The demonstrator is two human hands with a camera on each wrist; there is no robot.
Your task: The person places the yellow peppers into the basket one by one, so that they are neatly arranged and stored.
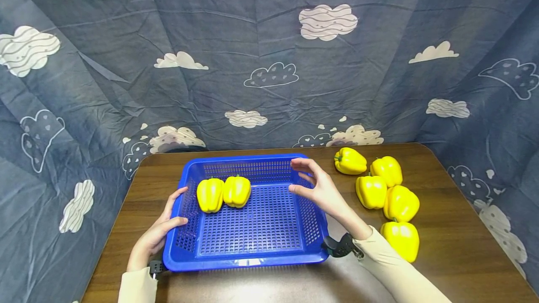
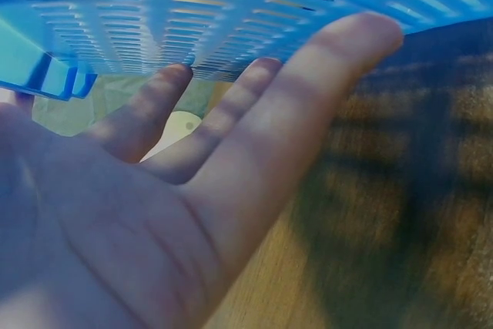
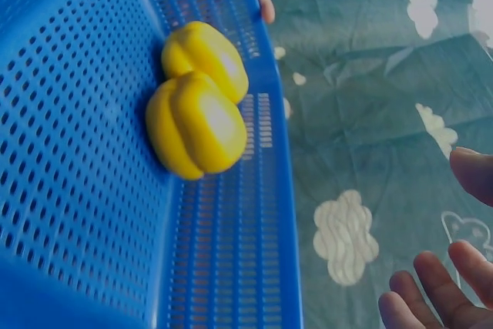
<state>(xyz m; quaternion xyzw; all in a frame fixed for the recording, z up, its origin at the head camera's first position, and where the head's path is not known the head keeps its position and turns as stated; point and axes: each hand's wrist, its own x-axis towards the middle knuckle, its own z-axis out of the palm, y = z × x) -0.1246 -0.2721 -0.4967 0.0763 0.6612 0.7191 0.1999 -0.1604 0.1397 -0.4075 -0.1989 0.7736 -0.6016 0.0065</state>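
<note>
A blue plastic basket [image 1: 252, 262] with slotted walls stands on the table. Two yellow bell peppers lie inside toward its back left: a left pepper [image 1: 210, 195] and a right pepper [image 1: 237, 191], side by side. My left hand [image 1: 153, 235] grips the left rim, its thumb over the edge. In the left wrist view, fingers [image 2: 262, 144] of that hand lie along the basket's outer wall [image 2: 254, 13]. My right hand [image 1: 317, 188] hovers over the basket's right side, thumb and fingers spread apart with nothing between them. The right wrist view also shows both peppers [image 3: 198, 125].
Right of the basket, several more yellow bell peppers [image 1: 401, 203] rest on the brown wooden table [image 1: 455, 247]; one pepper [image 1: 350, 161] lies on its side at the back. The right forearm passes close to the front pepper [image 1: 402, 240]. A grey-blue cloud-print curtain [image 1: 269, 97] hangs behind.
</note>
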